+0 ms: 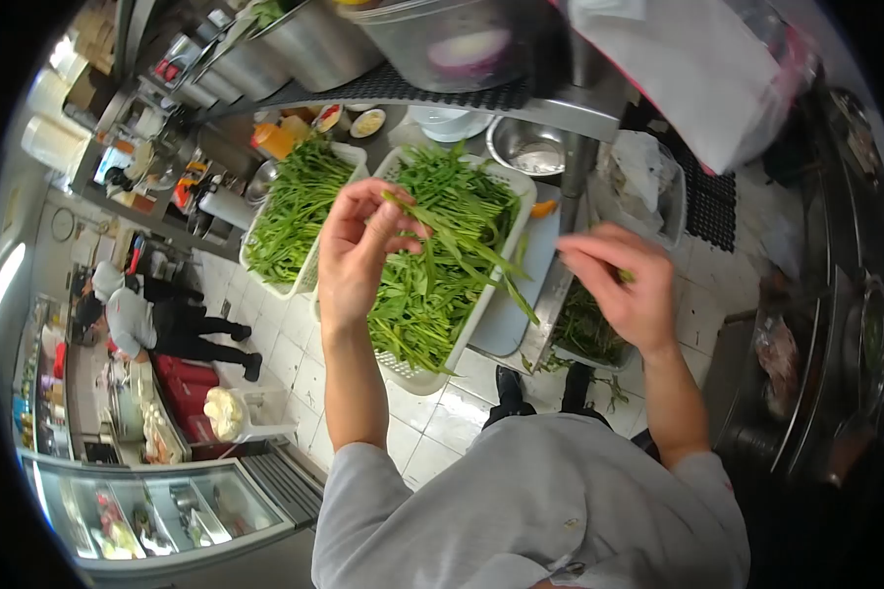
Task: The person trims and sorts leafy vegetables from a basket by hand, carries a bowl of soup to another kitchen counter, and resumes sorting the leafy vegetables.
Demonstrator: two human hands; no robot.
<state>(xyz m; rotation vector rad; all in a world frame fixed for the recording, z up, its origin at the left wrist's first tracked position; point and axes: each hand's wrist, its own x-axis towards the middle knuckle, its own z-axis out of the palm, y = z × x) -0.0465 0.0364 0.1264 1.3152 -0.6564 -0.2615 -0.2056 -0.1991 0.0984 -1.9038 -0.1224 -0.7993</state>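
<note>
My left hand (368,240) pinches a green leafy stem (452,228) between thumb and fingertips, above a white basket (513,221) heaped with cut greens (422,304). The stem's leaves hang down to the right. To the right, my right hand (624,280) has its fingers pressed together, with a bit of green showing at the palm. Below that hand stands a container of darker greens (587,329). A light cutting board (514,319) lies between the basket and that container, with an orange-handled tool (543,209) at its far end.
A second white basket of greens (300,211) stands at the left. A metal bowl (528,147) and a clear bin with plastic bags (648,187) are beyond. A metal shelf (570,110) crosses above. Two people (152,314) stand far left near a red bin (185,393).
</note>
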